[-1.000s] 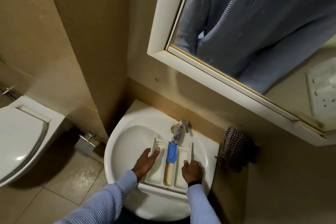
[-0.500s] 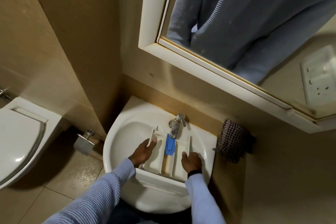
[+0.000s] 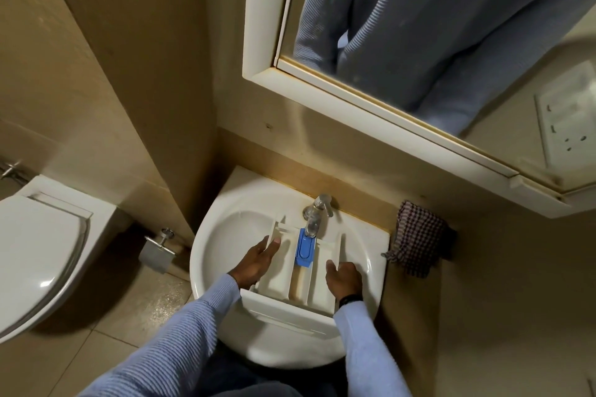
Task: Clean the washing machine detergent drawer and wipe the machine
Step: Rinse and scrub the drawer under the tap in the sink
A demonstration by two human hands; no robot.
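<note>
The detergent drawer [image 3: 274, 277] lies in the sink [image 3: 206, 255], long axis near to far, far end under the tap [image 3: 317, 209], between the left hand [image 3: 256, 263], fingers nearly straight along its left wall, grip unclear, and the right hand [image 3: 343, 279], fingers curled over its right wall.

Detergent drawer [image 3: 274, 280], white, in sink [image 3: 206, 255] beneath tap [image 3: 317, 208]; left hand [image 3: 258, 259], right hand [image 3: 343, 277] hold its side walls.
</note>
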